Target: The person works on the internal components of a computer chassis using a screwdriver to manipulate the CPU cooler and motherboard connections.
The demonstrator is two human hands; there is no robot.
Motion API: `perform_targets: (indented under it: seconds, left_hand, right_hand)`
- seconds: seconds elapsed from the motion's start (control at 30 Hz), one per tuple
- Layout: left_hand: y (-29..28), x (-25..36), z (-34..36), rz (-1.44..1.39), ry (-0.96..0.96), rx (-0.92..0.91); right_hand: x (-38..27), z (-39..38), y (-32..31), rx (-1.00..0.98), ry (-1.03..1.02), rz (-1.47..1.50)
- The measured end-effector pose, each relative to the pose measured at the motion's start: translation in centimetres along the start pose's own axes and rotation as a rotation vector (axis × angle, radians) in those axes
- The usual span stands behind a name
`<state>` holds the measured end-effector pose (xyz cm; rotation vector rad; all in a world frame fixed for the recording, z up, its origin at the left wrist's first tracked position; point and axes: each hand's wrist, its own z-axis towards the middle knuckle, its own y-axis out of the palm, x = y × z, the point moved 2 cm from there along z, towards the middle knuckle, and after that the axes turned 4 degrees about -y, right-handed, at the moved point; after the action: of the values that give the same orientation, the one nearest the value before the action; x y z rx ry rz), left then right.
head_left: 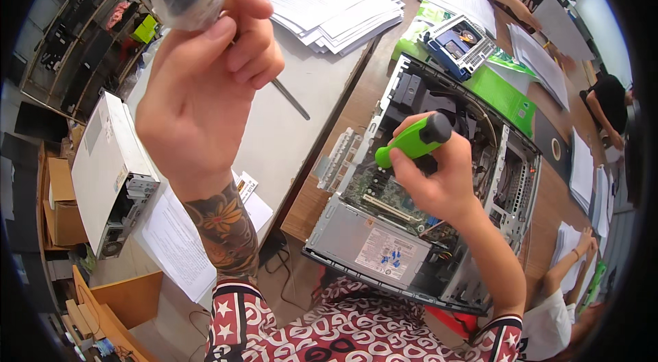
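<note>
Left fingers [255, 60] pinched a crinkled, clear plastic bag [195, 14] aloft; right fingers [409, 173] gripped a rounded green-black plastic handle [415, 141]; the boxy grey-metal computer case [340, 226] lay open for reaching.

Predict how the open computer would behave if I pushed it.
The computer would probably feel heavy and stiff, given its large metal frame and the parts inside. Tipping seems unlikely, since it lies on its broad side on the table. The blue pieces on its metal cover look loose, so a sharp shove might scatter them.
</note>
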<state>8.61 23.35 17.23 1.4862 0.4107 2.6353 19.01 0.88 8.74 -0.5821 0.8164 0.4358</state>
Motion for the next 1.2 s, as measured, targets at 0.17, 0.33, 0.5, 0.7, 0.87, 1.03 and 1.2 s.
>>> perform_targets:
  seconds: [0.17,0.33,0.5,0.7,0.87,1.03,1.2]
  left_hand:
    - [-0.1,0.2,0.3,0.004,-0.073,0.02]
    - [0.1,-1.0,0.7,-0.013,-0.057,-0.049]
    - [0.5,-1.1,1.0,0.093,-0.003,-0.032]
    - [1.0,-0.8,0.9,-0.078,-0.081,-0.096]
    - [1.2,-0.7,0.5,-0.021,0.02,-0.038]
    - [0.9,-0.7,0.8,-0.071,0.057,-0.029]
    - [0.3,0.2,0.6,-0.078,-0.013,0.014]
  right_hand:
    - [-0.2,-0.2,1.1,-0.139,0.009,-0.116]
    - [0.0,-0.2,1.4,-0.151,0.044,-0.125]
    - [-0.5,0.0,1.6,-0.174,0.055,-0.134]
    - [-0.7,0.5,1.0,-0.178,0.075,-0.064]
    - [-2.6,3.3,-0.2,-0.422,-0.055,-0.403]
    - [-3.9,4.1,1.1,-0.467,-0.165,-0.579]
    - [-4.2,4.4,1.9,-0.427,-0.096,-0.736]
